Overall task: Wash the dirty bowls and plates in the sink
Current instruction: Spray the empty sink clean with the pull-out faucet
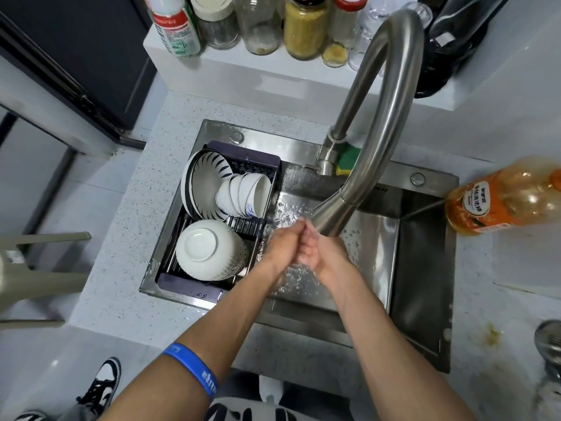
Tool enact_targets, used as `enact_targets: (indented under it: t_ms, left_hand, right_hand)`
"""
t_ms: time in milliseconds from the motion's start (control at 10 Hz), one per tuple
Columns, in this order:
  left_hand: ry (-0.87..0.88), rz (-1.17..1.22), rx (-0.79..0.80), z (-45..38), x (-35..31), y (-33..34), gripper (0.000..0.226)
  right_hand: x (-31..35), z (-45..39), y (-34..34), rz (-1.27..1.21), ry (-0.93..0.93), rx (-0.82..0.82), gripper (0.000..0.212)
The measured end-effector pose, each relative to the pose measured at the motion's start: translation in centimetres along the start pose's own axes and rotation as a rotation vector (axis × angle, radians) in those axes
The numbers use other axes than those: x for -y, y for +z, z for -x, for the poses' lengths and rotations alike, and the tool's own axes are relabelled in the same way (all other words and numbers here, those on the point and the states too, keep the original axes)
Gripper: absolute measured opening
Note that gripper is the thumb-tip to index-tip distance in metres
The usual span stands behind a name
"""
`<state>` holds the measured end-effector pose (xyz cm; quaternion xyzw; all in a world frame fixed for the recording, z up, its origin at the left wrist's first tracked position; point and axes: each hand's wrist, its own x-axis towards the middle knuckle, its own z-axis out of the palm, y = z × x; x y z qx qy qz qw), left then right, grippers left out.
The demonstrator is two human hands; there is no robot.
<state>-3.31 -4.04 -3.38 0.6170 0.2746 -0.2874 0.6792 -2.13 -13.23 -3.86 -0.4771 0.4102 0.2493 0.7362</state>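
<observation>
- Head view: your left hand (283, 244) and right hand (321, 253) are pressed together under the faucet (385, 117) spout, over the sink (373, 238) basin. Fingers of each curl around the other hand, holding no dish.
- Water splashes below your hands.
- Plates (200, 183) stand on edge in the dark drain rack (261, 162) on the sink's left side, small bowls (246, 194) nested beside them, a big white bowl (209, 250) upside down nearer you.
- Orange detergent bottle (504, 199) lies on the counter right of the sink; sponge (347, 158) behind the faucet base.
</observation>
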Motion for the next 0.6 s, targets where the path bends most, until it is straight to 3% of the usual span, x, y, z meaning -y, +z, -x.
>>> enact_targets:
  t_ms: [100,200,300,400,500,600]
  left_hand:
    - [-0.028,0.282,0.015,0.4,0.4,0.0,0.042]
    - [-0.053,0.416,0.000,0.6,0.4,0.2,0.044]
    - [-0.118,0.357,0.031,0.5,0.9,0.2,0.044]
    - [-0.212,0.203,0.026,0.5,1.6,0.6,0.027]
    - [-0.240,0.246,-0.030,0.3,1.8,1.1,0.019]
    - [-0.220,0.307,-0.037,0.2,1.4,1.3,0.017]
  right_hand:
    - [0.2,0.2,0.9,-0.196,0.072,0.064,0.015]
    - [0.5,0.6,1.0,-0.208,0.059,0.102,0.010]
    - [0.9,0.5,-0.5,0.094,0.004,0.137,0.019]
    - [3.1,-1.1,-2.5,0.522,-0.145,0.078,0.018]
    - [5.6,-2.7,-2.1,0.568,-0.248,0.005,0.016]
    - [8.7,-4.7,0.1,0.525,-0.425,0.206,0.040]
